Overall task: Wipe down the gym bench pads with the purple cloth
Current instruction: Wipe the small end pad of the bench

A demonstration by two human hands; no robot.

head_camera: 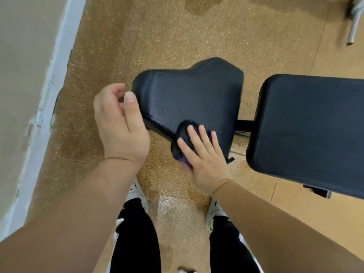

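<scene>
The gym bench has two black pads: a smaller seat pad in the middle and a longer back pad at the right. My right hand presses flat, fingers spread, on the bunched dark purple cloth at the seat pad's near edge. My left hand hovers loosely curled at the seat pad's left end, thumb close to the pad's edge and nothing in it.
A pale wall with a white skirting board runs along the left. The floor is speckled tan rubber. A metal leg of other equipment stands at the top right. My feet in white shoes stand below the bench.
</scene>
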